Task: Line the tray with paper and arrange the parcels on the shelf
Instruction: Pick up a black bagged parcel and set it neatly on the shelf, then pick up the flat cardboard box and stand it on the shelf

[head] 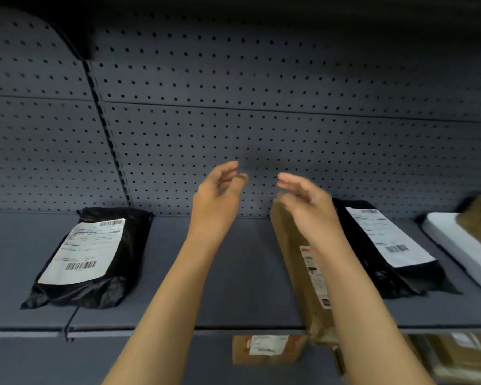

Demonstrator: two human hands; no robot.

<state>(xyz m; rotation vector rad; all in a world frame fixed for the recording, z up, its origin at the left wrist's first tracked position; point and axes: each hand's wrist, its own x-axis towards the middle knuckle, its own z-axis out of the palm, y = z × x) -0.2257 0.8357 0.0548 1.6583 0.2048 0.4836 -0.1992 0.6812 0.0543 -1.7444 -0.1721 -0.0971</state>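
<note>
Both my hands are raised over the grey shelf (pixel 233 273), empty, fingers loosely apart. My left hand (pixel 220 190) hovers above a bare stretch of shelf. My right hand (pixel 306 201) is just above the far end of a long brown cardboard parcel (pixel 297 262) that lies on the shelf, its near end hanging over the front edge. A black bag parcel with a white label (pixel 89 254) lies at the left. Another black labelled parcel (pixel 386 245) lies right of the brown one. A white tray (pixel 456 245) holding something brown sits at the far right.
A grey pegboard back wall (pixel 233 120) rises behind the shelf, with an upright slotted post (pixel 106 134) at the left. Below the shelf's front edge, a brown labelled box (pixel 264 348) and more cardboard parcels (pixel 456 354) sit on a lower level.
</note>
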